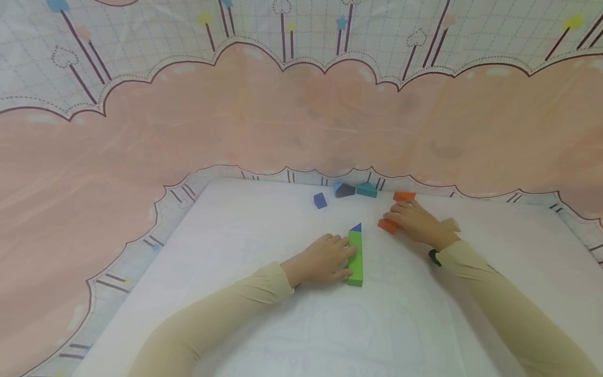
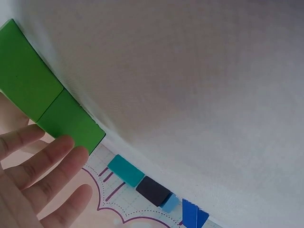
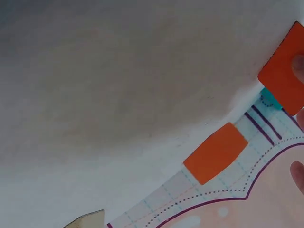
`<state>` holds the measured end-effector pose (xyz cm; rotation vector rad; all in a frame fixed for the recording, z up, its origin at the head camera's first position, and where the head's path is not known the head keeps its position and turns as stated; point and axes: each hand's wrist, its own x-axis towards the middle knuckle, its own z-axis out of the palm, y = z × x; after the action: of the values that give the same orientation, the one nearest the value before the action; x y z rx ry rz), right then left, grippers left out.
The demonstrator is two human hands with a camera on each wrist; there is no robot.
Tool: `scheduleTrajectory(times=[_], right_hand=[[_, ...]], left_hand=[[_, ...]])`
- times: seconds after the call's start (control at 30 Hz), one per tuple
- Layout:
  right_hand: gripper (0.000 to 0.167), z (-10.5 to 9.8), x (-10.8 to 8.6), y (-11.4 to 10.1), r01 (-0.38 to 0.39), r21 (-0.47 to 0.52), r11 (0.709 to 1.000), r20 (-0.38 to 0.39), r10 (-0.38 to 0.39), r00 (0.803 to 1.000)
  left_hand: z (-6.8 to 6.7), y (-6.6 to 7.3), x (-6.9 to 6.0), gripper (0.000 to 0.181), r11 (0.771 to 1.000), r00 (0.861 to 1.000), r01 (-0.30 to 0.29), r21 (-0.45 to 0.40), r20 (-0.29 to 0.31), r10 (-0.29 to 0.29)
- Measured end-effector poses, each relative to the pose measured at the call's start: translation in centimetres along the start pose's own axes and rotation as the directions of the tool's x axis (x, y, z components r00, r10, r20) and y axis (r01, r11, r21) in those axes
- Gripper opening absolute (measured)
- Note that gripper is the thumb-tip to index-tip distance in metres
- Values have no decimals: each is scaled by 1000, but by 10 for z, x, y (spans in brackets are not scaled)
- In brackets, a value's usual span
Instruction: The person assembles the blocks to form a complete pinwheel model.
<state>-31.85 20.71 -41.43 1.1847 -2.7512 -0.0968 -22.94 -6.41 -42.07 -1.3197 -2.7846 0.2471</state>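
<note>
Left grip: released, grasping nothing. Fingers spread and relaxed, tips touching the left side of a two-piece green row. Right grip: grasping a small orange block, a fingertip set against its smooth, flat face. Contact between orange block and counter: cannot tell.

Under the left fingers, end to end along one straight seam: nearer green block and farther green block. Both bright, smooth-faced, rectangular, crisp at the edges; lying flat near the middle of the counter. At the far end of the row: blue triangle, pointed, flat-sided.

Just beyond the right fingers: second orange block, roughly rectangular, flat-faced. Beside the right wrist, partly hidden: tan block, pale, with slanted edges.

Along the far edge, left to right in the head view: blue block, faceted, set apart; light-blue piece, mostly hidden; dark block, angular; teal block, peaked, just beside the dark one.

Counter: white, matte, faintly marked. Beyond: printed sheeting, lightly creased, pink with scalloped outlines and pale grid. Sleeves: tan, soft, wrinkled cloth.
</note>
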Motion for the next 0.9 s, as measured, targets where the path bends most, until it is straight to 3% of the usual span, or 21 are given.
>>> scheduleTrajectory(times=[0.23,0.57,0.9], right_hand=[[32,4,11,-3,76,42,996,-92,-72,993],[38,0,22,-15,14,59,998,-27,-12,1000],[32,-4,35,-32,103,44,994,-96,-99,990]], left_hand=[[0,0,0,48,1000,1000,4,-12,9,-4],[0,0,0,47,1000,1000,5,-22,12,-4],[0,-1,0,46,1000,1000,0,2,2,0]])
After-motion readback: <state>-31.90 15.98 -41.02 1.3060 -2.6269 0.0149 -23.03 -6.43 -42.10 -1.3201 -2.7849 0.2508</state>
